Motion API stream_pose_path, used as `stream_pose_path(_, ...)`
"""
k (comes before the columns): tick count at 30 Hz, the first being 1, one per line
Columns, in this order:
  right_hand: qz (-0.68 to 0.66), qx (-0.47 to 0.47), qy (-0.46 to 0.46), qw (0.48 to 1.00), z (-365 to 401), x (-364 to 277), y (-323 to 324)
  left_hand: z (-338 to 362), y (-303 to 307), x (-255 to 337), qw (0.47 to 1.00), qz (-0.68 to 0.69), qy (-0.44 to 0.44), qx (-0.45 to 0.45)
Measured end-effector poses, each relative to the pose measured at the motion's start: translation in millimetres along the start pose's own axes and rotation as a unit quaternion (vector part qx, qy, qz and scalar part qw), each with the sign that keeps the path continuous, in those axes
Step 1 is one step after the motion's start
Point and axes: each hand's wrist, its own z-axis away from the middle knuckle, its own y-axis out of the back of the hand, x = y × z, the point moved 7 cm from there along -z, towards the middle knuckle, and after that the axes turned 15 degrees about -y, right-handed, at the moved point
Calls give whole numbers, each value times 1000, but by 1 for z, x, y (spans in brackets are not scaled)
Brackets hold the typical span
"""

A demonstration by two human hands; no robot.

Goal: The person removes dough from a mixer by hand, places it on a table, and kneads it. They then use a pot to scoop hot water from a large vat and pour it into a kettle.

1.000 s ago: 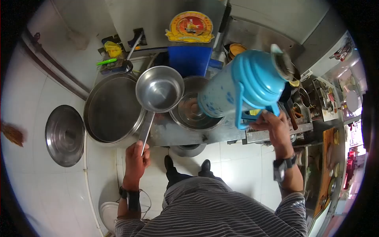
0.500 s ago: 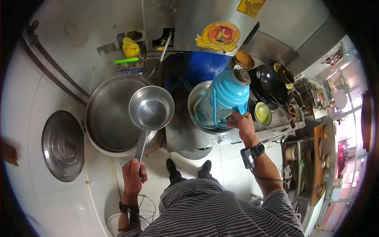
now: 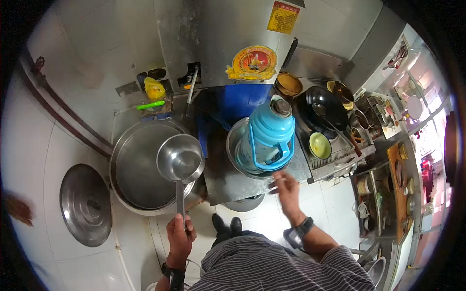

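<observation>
My left hand is closed around the flat handle of a metal ladle. The ladle's round bowl is over the near right rim of a large metal pot. A light-blue thermos flask with a dark stopper in its mouth stands in a metal basin, its handle toward me. My right hand is just in front of the flask, apart from its handle. Motion smears the right hand, but its fingers look loosely stretched; a dark patch at the fingertips is too blurred to make out.
A round metal lid leans at the left. On the right are a black wok, a green bowl and a brown bowl. A yellow bag and a green-handled tool lie behind the pot. Shelves stand far right.
My right hand has let go of the flask's handle and drawn back toward me. The ladle stays in my left hand over the pot's rim. The view has shifted somewhat.
</observation>
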Motion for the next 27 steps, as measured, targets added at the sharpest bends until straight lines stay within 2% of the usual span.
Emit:
stream_pose_path(2,6,-184,-92,979,7,19,-54,7,-11,-4,1000,3,12,-14)
stream_pose_path(3,-3,-275,-135,952,12,24,-87,8,-15,-3,1000,-5,5,-1)
stream_pose_path(7,-85,-449,-272,847,40,33,-185,23,-50,8,998,-55,-27,-23)
stream_pose_path(8,-107,-497,-263,820,45,32,-200,26,-53,11,997,-64,-31,-9)
stream_pose_path(12,-16,-519,-277,809,62,28,-214,30,-64,8,995,-81,-38,-38)
stream_pose_path(15,-81,-513,-251,817,49,42,-213,29,-57,14,986,-119,-69,-89)
stream_pose_path(17,-61,-476,-226,848,39,31,-195,24,-50,14,927,-284,-38,-242)
stream_pose_path(19,-2,-489,-192,851,30,35,-166,9,-35,41,938,-293,-56,-175)
stream_pose_path(20,138,-443,-71,883,28,22,-145,-4,-34,57,939,-287,-79,-171)
stream_pose_path(21,56,-465,-186,864,41,22,-130,-20,-32,68,938,-285,-108,-168)
stream_pose_path(23,83,-430,-215,873,57,16,-91,-47,-52,98,945,-243,-122,-179)
stream_pose_path(25,74,-423,-204,880,72,16,-50,-75,-79,116,937,-210,-169,-221)
stream_pose_path(27,17,-390,-219,894,103,5,-13,-96,-121,130,924,-185,-189,-275)
